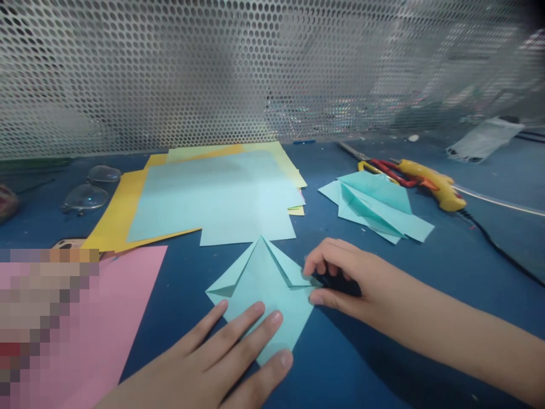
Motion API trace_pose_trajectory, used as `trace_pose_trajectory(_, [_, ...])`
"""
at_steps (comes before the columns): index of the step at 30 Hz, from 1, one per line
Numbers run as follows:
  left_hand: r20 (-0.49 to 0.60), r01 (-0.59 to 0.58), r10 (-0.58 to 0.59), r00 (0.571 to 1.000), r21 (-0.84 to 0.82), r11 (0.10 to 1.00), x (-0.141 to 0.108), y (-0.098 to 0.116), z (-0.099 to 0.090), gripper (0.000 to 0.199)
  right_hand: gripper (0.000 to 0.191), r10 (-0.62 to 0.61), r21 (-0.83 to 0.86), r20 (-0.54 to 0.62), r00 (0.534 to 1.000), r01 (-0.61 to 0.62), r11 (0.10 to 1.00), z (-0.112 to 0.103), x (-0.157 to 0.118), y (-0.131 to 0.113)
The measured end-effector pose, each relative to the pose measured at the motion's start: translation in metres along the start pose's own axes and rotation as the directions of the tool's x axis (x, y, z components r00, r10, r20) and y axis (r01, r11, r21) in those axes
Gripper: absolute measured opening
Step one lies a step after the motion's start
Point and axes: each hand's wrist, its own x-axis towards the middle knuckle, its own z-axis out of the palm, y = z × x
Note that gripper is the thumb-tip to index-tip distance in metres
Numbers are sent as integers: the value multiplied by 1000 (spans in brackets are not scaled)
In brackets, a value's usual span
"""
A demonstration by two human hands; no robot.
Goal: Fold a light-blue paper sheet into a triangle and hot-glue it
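A light blue-green sheet of paper (264, 284) lies on the blue table in front of me, its two upper edges folded inward so the far end comes to a point. My left hand (238, 346) rests flat across its near left part, fingers spread. At the paper's right corner, my right hand (340, 278) is curled, with thumb and fingertips on either side of that corner, gripping it. Beyond my right hand sit several folded blue-green paper pieces (374, 204), overlapping each other.
Behind the paper lies a stack of blue (213, 193) and yellow sheets (110, 210). A pink sheet (136, 295) is at left, beside a pixelated area. Glasses (87, 196), scissors (383, 167), a yellow glue gun (430, 182) with its cord and a perforated metal panel (238, 68) stand farther back.
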Motion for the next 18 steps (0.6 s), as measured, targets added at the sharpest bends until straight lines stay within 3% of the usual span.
trace_pose_trajectory(4, [-66,-35,36,997,20,999,-1,-2,6,64,11,15,21,9,1000,-16,1000,-3,1,1])
trace_pose_trajectory(13, [-48,17,-18,999,-7,1000,0,2,5,68,21,3,76,58,998,-8,997,-12,3,3])
trace_pose_trajectory(18, [-71,-21,21,997,7,1000,2,-1,4,66,31,-1,71,76,997,-5,997,-14,0,5])
